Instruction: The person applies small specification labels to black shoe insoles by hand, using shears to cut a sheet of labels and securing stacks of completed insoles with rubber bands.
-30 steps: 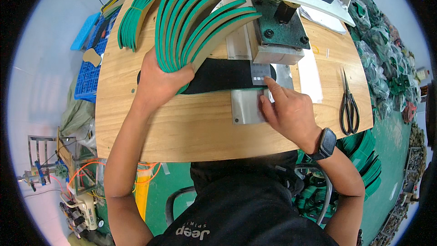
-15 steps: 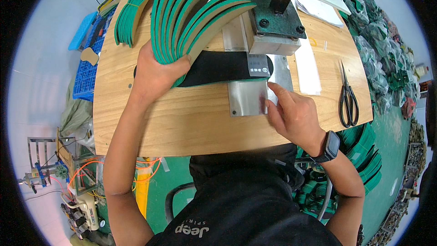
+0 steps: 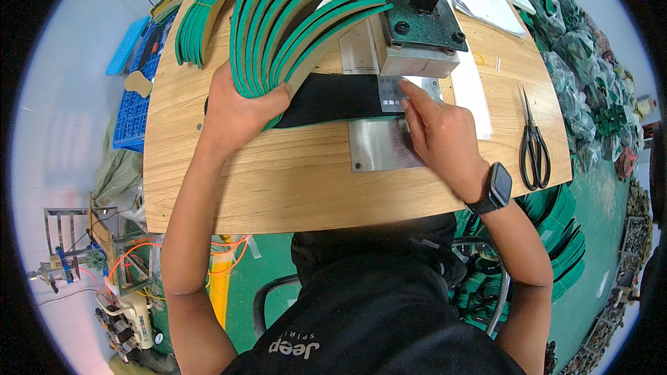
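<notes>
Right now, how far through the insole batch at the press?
Done, it seems: a banded bundle of green insoles lies at the table's far left. In hand: the left hand grips a fanned stack of green insoles; the right hand steadies a black insole under the press head. Left: apparently that whole fan; count unclear.

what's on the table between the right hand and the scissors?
Head view: a white paper strip lies between the right hand and the scissors; otherwise bare wood.

A wooden table [image 3: 278, 180] carries scissors [image 3: 533, 146], a metal plate [image 3: 382, 146], and a green insole stack [image 3: 201, 17].
</notes>
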Action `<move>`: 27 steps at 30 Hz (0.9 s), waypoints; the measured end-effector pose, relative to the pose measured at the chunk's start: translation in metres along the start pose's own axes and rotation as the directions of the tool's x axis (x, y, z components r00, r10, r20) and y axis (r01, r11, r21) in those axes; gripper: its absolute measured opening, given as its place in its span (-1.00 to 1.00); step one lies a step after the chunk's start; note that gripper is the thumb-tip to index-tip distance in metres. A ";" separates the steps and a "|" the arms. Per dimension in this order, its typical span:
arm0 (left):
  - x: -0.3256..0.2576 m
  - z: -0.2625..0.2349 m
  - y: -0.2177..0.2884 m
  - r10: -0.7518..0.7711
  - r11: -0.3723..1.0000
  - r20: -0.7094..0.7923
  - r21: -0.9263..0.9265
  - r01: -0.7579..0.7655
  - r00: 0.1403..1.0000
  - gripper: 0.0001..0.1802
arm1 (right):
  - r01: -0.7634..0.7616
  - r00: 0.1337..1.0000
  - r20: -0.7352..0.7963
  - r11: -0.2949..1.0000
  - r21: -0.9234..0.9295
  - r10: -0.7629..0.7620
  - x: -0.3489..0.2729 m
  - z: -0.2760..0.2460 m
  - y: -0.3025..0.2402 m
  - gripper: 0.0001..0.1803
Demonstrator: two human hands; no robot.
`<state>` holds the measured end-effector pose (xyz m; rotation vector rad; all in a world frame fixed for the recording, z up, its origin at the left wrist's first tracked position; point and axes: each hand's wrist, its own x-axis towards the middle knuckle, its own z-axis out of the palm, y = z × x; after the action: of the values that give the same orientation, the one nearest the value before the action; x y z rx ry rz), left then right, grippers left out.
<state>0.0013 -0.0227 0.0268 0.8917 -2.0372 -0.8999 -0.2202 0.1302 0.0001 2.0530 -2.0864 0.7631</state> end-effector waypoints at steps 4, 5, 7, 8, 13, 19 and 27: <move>-0.001 -0.002 -0.002 0.008 1.000 -0.009 -0.012 -0.008 1.000 -0.63 | -0.007 1.000 -0.018 1.000 -0.024 0.006 0.001 0.009 0.003 -0.80; -0.002 -0.003 -0.003 0.003 1.000 -0.003 -0.012 -0.003 1.000 -0.63 | -0.011 0.999 -0.034 1.000 -0.026 0.010 0.000 0.012 0.003 -0.82; -0.003 -0.004 -0.005 -0.008 1.000 0.010 -0.017 0.008 1.000 -0.64 | -0.039 0.995 -0.086 0.999 0.005 0.039 -0.001 0.015 0.002 -0.84; -0.003 -0.004 -0.004 0.007 1.000 -0.012 -0.024 -0.007 1.000 -0.64 | -0.054 0.992 -0.112 0.998 0.019 0.056 -0.001 0.016 0.002 -0.84; -0.005 -0.003 -0.002 0.023 0.997 -0.042 -0.067 -0.026 0.999 -0.65 | -0.141 0.970 -0.202 0.990 -0.020 0.134 -0.001 0.022 0.007 -0.86; -0.005 -0.004 -0.004 0.047 0.995 -0.044 -0.086 -0.051 0.998 -0.64 | -0.053 0.972 -0.228 0.998 0.038 0.060 0.005 0.024 0.007 -0.84; -0.004 -0.005 -0.005 0.027 0.996 -0.039 -0.080 -0.030 0.999 -0.66 | -0.053 0.999 0.009 0.998 0.015 0.053 -0.017 -0.003 -0.009 -0.65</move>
<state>0.0087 -0.0232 0.0234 0.8279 -1.9626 -0.9353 -0.2109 0.1470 -0.0020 2.0192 -2.1544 0.7820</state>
